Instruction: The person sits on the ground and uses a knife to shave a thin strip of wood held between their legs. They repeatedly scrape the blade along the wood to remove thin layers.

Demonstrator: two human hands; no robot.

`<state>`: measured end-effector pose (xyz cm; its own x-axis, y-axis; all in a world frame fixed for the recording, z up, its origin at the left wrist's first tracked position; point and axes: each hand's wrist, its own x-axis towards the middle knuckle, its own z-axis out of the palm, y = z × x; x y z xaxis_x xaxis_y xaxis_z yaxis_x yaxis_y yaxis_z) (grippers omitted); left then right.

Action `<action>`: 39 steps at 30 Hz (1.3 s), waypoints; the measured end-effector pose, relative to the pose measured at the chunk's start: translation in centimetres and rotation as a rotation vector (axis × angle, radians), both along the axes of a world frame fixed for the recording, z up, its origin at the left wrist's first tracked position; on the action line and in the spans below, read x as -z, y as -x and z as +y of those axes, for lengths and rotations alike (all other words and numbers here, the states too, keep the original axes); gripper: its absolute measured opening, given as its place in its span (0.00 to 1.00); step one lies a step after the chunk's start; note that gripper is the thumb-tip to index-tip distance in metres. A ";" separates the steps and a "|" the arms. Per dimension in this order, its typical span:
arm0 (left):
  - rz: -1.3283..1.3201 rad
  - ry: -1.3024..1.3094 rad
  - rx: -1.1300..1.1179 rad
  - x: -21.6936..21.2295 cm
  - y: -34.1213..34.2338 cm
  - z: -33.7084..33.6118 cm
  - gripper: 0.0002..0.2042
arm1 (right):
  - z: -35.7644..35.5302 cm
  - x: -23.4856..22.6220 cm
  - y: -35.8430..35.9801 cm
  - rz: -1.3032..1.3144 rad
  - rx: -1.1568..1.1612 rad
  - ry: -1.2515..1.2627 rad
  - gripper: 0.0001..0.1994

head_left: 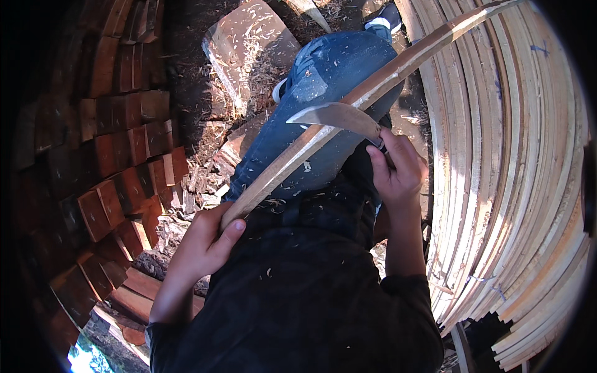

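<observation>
A long wooden slat runs from my lap up to the top right. My left hand grips its near end, thumb on top. My right hand holds the handle of a broad curved knife, whose blade lies flat against the slat about halfway along, above my blue-jeaned thigh. Wood shavings cling to my dark shirt and jeans.
A big stack of pale wooden slats fills the right side. Dark reddish wood blocks are piled on the left. A chopping block strewn with shavings lies ahead, with chips on the ground around it.
</observation>
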<state>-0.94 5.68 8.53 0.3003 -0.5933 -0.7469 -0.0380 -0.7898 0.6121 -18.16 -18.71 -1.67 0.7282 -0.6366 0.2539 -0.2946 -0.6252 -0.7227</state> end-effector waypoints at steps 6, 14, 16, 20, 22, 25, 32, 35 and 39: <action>-0.048 0.007 -0.037 0.2 0.6 0.7 0.19 | -2.6 1.4 0.4 0.013 -0.045 0.336 0.14; -0.085 -0.033 0.022 0.0 -0.4 0.9 0.19 | -11.2 0.0 9.8 0.059 0.657 -0.163 0.15; -0.079 -0.029 0.011 0.6 -0.2 0.7 0.20 | -7.4 -0.5 7.2 0.023 0.575 -0.255 0.13; -0.072 -0.060 -0.027 0.2 1.1 0.8 0.22 | -1.5 1.7 4.1 -0.006 0.214 -0.182 0.11; -0.102 -0.040 -0.021 0.3 0.8 0.6 0.23 | 0.8 -0.3 0.7 -0.022 -0.008 -0.128 0.12; -0.048 -0.035 -0.018 0.4 -0.3 0.7 0.23 | 0.0 0.4 -0.7 0.018 -0.013 0.023 0.13; 0.073 -0.044 -0.085 1.2 -0.1 1.6 0.25 | -3.9 0.1 0.4 0.134 0.245 -0.015 0.11; 0.148 -0.020 -0.102 1.2 -0.2 1.3 0.25 | -2.0 0.2 0.1 0.096 0.238 -0.053 0.14; 0.517 0.042 -0.096 1.7 -2.0 1.5 0.28 | 1.6 0.7 0.0 -0.029 0.215 -0.323 0.16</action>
<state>1.01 7.18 6.87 -0.0469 -0.6137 -0.7882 0.3487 -0.7495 0.5628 -18.17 -17.09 -2.34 0.5652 -0.8243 0.0336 -0.3705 -0.2900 -0.8824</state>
